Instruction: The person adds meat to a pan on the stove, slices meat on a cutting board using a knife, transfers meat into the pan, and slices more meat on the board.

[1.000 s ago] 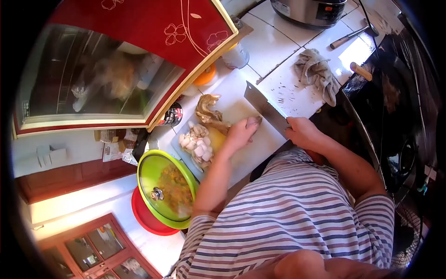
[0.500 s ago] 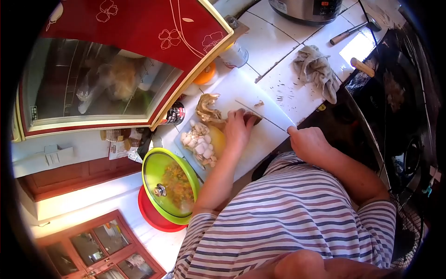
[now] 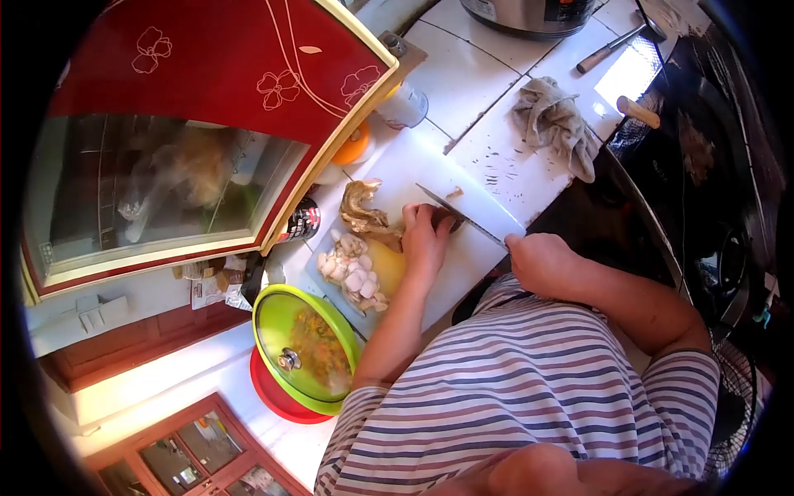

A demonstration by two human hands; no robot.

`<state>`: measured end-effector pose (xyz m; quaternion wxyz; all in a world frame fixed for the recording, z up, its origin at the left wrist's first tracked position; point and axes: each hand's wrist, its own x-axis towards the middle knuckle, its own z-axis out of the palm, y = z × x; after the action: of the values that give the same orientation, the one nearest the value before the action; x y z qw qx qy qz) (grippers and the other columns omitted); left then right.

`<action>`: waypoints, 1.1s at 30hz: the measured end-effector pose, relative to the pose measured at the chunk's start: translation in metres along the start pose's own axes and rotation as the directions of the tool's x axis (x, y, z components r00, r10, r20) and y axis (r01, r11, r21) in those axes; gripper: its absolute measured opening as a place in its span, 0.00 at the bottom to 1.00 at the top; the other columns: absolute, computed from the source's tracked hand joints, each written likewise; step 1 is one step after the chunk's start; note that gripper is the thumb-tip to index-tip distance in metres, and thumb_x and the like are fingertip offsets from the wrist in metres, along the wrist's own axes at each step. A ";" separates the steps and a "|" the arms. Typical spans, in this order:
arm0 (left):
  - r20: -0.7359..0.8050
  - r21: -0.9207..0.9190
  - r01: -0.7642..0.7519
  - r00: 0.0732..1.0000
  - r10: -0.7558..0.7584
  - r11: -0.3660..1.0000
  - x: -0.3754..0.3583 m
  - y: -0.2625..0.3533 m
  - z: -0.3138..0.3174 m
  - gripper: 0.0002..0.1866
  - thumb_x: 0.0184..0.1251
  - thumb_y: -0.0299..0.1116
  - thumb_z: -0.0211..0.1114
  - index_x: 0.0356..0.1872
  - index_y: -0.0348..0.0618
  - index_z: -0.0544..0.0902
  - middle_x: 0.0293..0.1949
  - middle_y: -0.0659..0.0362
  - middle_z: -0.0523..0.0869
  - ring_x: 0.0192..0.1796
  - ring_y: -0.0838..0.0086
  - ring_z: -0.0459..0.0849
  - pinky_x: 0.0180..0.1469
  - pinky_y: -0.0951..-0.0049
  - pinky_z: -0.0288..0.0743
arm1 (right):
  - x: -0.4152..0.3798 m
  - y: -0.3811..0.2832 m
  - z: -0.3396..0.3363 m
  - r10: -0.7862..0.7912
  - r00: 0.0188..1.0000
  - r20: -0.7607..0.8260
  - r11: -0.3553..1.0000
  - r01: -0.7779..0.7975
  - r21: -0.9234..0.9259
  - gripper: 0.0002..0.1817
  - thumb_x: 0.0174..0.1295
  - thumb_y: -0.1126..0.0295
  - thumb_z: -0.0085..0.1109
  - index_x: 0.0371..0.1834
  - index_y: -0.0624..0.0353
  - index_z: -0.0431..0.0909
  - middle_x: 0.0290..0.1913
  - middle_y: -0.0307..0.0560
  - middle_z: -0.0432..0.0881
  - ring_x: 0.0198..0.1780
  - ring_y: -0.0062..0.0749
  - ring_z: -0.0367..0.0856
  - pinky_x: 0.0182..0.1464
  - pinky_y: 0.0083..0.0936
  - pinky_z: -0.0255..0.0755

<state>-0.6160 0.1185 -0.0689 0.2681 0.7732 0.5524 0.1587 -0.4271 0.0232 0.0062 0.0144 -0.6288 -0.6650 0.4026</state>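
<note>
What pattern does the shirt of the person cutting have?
The shirt has dark blue and muted red stripes on white, best seen in the head view.

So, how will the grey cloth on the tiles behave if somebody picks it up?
The grey cloth would probably hang floppy, as it lies in soft, crumpled folds. It is likely light for its bulk, being loosely bunched fabric. It seems unlikely to roll, slumped unevenly on the tiles.

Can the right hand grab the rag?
Probably yes: the rag lies nearby on the tiles, with nothing covering it. But the right hand is holding the knife, so it should put that down first.
</note>
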 end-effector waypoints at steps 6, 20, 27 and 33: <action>0.018 -0.005 -0.010 1.000 0.010 1.000 0.002 -0.004 0.002 0.13 0.56 0.35 0.63 0.40 0.43 0.74 0.47 0.50 0.71 0.42 0.52 0.78 0.42 0.58 0.73 | 0.033 -0.005 0.005 -0.013 0.999 -0.045 1.000 0.014 0.028 0.09 0.53 0.74 0.47 0.37 0.65 0.73 0.27 0.59 0.80 0.32 0.54 0.80 0.35 0.44 0.74; -0.091 -0.102 0.026 0.995 -0.035 0.994 -0.002 -0.011 0.014 0.13 0.57 0.35 0.64 0.38 0.41 0.73 0.43 0.52 0.72 0.41 0.55 0.77 0.40 0.60 0.72 | 0.030 -0.012 -0.010 0.053 0.990 -0.129 0.998 -0.046 0.052 0.08 0.57 0.69 0.47 0.33 0.63 0.71 0.25 0.63 0.77 0.30 0.59 0.77 0.35 0.47 0.70; -0.156 -0.105 -0.067 0.986 0.051 0.992 -0.004 -0.016 0.016 0.13 0.57 0.36 0.64 0.38 0.43 0.72 0.45 0.53 0.71 0.39 0.53 0.78 0.36 0.56 0.73 | 0.015 0.025 0.045 0.120 0.977 -0.177 0.883 -0.024 0.468 0.10 0.58 0.68 0.50 0.35 0.66 0.70 0.26 0.63 0.76 0.32 0.59 0.76 0.33 0.43 0.69; -0.109 -0.088 -0.019 0.994 0.009 0.996 -0.003 -0.012 0.012 0.12 0.60 0.36 0.61 0.38 0.40 0.72 0.43 0.52 0.72 0.41 0.53 0.77 0.41 0.58 0.72 | 0.007 0.028 0.051 0.234 0.934 -0.271 0.843 -0.056 0.534 0.11 0.58 0.67 0.51 0.36 0.65 0.70 0.27 0.64 0.76 0.33 0.58 0.76 0.34 0.42 0.68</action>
<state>-0.6198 0.1155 -0.0849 0.2706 0.7545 0.5531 0.2270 -0.4318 -0.0007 -0.0472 0.2616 -0.7083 -0.4700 0.4571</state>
